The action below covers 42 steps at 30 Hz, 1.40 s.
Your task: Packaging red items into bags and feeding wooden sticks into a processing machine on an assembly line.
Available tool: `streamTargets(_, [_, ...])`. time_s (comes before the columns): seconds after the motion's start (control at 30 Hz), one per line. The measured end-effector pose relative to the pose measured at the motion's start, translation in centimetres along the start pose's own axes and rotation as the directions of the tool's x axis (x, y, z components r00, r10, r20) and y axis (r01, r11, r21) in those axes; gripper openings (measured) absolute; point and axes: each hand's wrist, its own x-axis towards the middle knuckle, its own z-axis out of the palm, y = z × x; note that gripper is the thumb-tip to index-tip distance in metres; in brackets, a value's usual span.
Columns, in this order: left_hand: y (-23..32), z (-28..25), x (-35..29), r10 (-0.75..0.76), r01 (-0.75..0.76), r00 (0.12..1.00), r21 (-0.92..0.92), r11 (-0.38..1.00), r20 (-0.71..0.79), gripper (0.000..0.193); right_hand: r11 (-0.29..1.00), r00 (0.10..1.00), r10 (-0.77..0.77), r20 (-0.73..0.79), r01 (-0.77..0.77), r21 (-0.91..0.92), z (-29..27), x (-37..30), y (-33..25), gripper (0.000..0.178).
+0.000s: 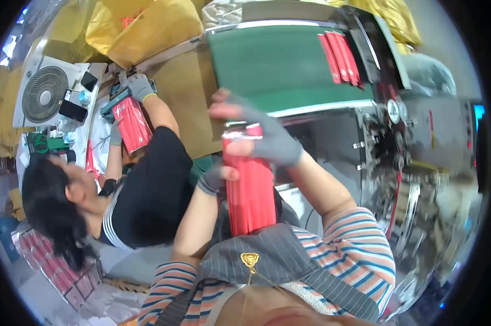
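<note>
A stack of long red packets (pixel 251 195) stands lengthwise in front of my body, its lower end against my grey striped apron. At its left edge my left hand (pixel 215 180), in a grey fingerless glove, is closed on the stack, with most of its fingers hidden. My right hand (pixel 275 140), gloved likewise, grips the top end: its thumb lies over the shiny wrapper ends while its blurred fingers reach across beyond them. Farther off, several red packets (pixel 340 58) lie side by side on the green conveyor belt (pixel 267 68).
At left a co-worker's gloved hands (pixel 140 87) are at another red bundle (pixel 132 127) by a teal device. A fan (pixel 45 93) and a phone (pixel 73 111) are beyond. Machinery (pixel 397 141) stands right; a crate (pixel 66 271) of red packets sits lower left. Yellow bags (pixel 153 32) are behind.
</note>
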Motion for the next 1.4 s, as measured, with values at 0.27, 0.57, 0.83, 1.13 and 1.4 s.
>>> streamTargets(0.27, [-12.6, 5.8, -19.5, 0.266, -0.259, 0.964, 0.157, 0.953, -0.02, 0.086, 0.691, 0.876, 0.131, 0.464, -0.416, 0.591, 15.7, -11.6, -6.1, 0.02])
streamTargets(0.57, [-20.5, 7.2, -30.6, 0.49, -0.391, 0.86, 0.433, 0.812, -0.142, 0.066, 0.671, 0.821, -0.105, 0.561, -0.358, 0.649, 21.9, -17.5, -8.9, 0.025])
streamTargets(0.83, [-28.7, 0.3, -42.3, 0.3, -0.386, 0.666, 0.028, 0.922, -0.683, 0.045, 0.532, 0.779, 0.169, 0.603, -0.587, 0.61, 27.2, -19.3, -10.6, 0.019])
streamTargets(1.13, [-24.8, -3.6, -47.7, 0.451, -0.361, 0.56, 0.284, 0.888, -0.695, 0.033, 0.549, 0.721, 0.195, 0.665, -0.642, 0.535, 37.9, -16.5, -10.2, 0.02])
streamTargets(1.4, [-15.0, -15.2, -64.3, 0.606, -0.441, 0.443, 0.428, 0.789, -0.66, 0.034, 0.52, 0.712, 0.201, 0.673, -0.66, 0.543, 57.1, -9.4, -5.2, 0.017])
